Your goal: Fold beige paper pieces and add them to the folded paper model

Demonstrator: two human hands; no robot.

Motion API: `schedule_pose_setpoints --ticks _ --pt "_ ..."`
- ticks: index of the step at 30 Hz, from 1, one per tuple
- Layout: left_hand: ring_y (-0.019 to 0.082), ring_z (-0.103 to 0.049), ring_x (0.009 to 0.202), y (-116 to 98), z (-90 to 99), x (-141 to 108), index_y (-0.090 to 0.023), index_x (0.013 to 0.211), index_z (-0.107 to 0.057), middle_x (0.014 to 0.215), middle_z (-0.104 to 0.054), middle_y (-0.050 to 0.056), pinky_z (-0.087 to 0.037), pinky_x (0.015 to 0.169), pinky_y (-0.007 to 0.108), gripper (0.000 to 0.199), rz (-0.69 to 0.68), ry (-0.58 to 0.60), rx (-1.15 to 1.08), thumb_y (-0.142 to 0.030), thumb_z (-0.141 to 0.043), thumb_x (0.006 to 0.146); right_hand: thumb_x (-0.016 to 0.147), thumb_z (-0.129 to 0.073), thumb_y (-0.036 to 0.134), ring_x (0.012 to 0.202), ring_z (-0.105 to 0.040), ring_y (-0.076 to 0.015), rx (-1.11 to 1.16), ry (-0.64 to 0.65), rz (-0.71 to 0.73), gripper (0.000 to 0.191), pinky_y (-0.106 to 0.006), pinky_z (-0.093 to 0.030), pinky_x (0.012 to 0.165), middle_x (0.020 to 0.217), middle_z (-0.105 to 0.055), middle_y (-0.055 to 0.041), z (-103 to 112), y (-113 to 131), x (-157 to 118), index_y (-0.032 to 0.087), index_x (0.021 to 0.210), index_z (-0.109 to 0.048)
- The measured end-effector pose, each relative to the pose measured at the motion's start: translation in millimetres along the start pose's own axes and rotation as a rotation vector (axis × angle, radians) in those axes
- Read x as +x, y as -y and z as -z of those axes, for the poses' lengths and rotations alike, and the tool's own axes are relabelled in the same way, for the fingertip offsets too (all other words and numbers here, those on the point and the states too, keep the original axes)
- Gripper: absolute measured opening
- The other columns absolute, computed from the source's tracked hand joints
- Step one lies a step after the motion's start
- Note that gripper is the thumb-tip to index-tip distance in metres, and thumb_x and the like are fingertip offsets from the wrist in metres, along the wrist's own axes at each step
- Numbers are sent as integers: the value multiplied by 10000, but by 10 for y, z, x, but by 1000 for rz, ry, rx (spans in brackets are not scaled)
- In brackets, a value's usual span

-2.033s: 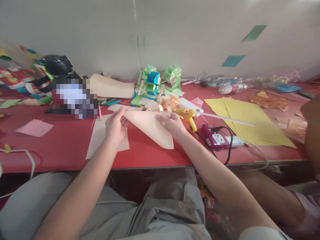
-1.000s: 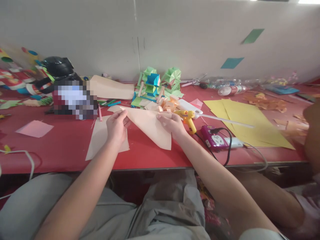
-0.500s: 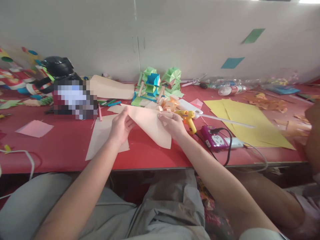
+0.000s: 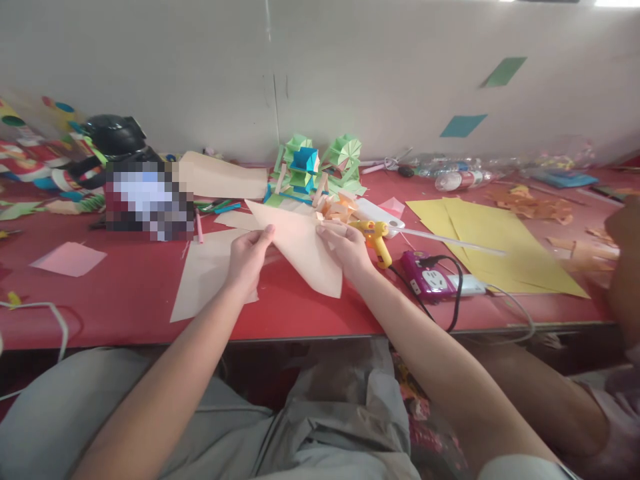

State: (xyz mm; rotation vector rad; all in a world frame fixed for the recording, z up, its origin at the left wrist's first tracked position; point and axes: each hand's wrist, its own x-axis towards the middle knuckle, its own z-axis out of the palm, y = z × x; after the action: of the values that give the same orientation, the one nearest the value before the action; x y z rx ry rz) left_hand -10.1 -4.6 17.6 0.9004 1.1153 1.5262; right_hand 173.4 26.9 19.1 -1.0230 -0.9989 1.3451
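Note:
A pale peach sheet of paper [image 4: 305,250] is held up over the red table, slanting down toward its front edge. My left hand [image 4: 249,259] pinches its left edge between thumb and fingers. On the other side, my right hand [image 4: 346,248] grips the right edge, thumb on top. Another pale sheet [image 4: 200,280] lies flat under and left of my left hand. Just right of my right hand rests a yellow glue gun [image 4: 377,241] with a clear glue stick [image 4: 445,240] poking out behind. Folded orange paper pieces [image 4: 340,208] sit beyond the held sheet.
Green and blue folded paper models [image 4: 305,167] stand at the back. A purple power strip [image 4: 425,275] with cables is at right, beside yellow sheets [image 4: 490,247]. At left are a black stand [image 4: 113,137] with a blurred screen and pink paper [image 4: 70,259]. Another person's arm [image 4: 625,267] shows far right.
My left hand has slid right along the sheet's edge, closer to my right hand. The sheet's upper left corner now sticks out past my fingers. My right hand stays nearly in place.

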Motion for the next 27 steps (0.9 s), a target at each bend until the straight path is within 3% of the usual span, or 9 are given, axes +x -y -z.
schedule_pose_setpoints --ticks 3,9,15,22,27 --pt "248 -715 709 16 -38 -34 -136 796 -719 780 -734 98 -586 654 359 394 53 87 13 -459 -869 626 577 -840 432 798 -674 -204 21 -12 38 368 -339 -520 746 841 -714 -30 -6 -8 5 195 821 -698" --pt "249 -706 639 91 -14 -28 -139 691 -711 671 -709 94 -586 622 367 374 30 27 53 -494 -826 679 573 -846 416 787 -676 -209 -3 -38 3 371 -337 -529 725 847 -714 -29 -19 25 -27 205 840 -698" --pt "251 -718 708 64 -33 -62 -147 750 -725 750 -732 93 -596 672 368 319 50 139 50 -414 -866 647 592 -838 424 798 -684 -208 67 -31 28 389 -340 -538 741 861 -720 -39 11 5 10 198 871 -688" --pt "243 -683 603 82 -28 -56 -159 703 -718 673 -709 85 -574 604 374 368 40 79 141 -516 -805 696 589 -848 420 753 -678 -199 101 -40 13 379 -343 -538 719 842 -721 -31 4 20 -8 201 858 -695" --pt "212 -683 694 88 -43 -61 -161 775 -703 749 -715 59 -569 676 332 334 -1 72 121 -466 -813 695 569 -861 370 708 -650 -160 147 -17 5 365 -296 -527 680 797 -702 -7 -1 18 -1 199 843 -690"
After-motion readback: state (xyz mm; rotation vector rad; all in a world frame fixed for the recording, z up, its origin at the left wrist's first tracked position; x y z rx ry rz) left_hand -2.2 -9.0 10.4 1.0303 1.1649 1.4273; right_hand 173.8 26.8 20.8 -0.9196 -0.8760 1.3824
